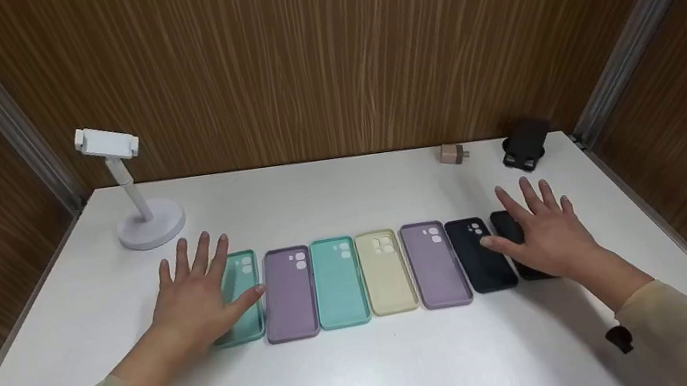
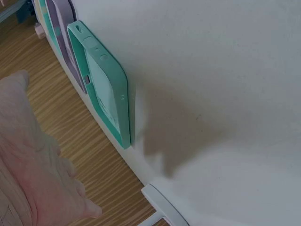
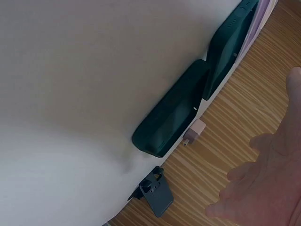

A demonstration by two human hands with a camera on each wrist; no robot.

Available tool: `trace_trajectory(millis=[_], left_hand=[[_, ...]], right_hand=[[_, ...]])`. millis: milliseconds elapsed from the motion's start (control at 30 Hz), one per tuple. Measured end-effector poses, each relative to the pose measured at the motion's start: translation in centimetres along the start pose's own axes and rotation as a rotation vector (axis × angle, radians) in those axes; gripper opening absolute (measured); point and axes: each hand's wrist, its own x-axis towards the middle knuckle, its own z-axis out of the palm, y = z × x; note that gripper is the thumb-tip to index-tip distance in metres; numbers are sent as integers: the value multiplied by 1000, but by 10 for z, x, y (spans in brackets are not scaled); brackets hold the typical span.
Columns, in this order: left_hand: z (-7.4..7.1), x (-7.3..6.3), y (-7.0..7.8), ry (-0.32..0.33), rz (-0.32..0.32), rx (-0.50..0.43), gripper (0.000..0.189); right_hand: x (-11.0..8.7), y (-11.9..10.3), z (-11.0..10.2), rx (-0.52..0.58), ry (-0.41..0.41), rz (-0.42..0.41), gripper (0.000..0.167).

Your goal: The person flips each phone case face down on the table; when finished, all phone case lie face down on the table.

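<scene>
White table point(image 1: 358, 381) bearing phone cases point(image 1: 389, 281); left hand point(image 1: 193, 304), right hand point(image 1: 549, 236) hovering above, fingers splayed. Wood-grain walls point(image 1: 309, 55) enclosing; black item point(image 1: 525, 144), possibly stand, sitting at rear.

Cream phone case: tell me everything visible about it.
The cream phone case looks like soft plastic, with rounded corners, a raised rim and camera cutouts at its far end. Holding no phone, it lies hollow side up on the white table, fourth in a row of seven, between a turquoise phone case and a purple phone case. Whether it touches them is unclear; the left hand and right hand are clear of it.
</scene>
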Motion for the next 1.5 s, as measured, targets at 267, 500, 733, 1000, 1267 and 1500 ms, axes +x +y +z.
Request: trace_trajectory(millis=[267, 500, 733, 1000, 1267, 1500], left_hand=[[-10, -4, -5, 17, 20, 9, 106], [-18, -9, -16, 43, 51, -44, 100], [-17, -12, -23, 50, 64, -95, 95], [-12, -13, -27, 64, 42, -196, 92], [-7, -11, -36, 43, -31, -330, 95], [-5, -7, -41, -4, -124, -483, 101]], right_hand=[[7, -23, -11, 88, 28, -52, 101], [19, -80, -18, 195, 27, -126, 100], [31, -149, -23, 289, 11, -207, 93], [44, -214, -14, 442, -1, -345, 84], [58, -265, 8, 569, -49, -398, 75], [67, -295, 27, 718, -119, -334, 70]])
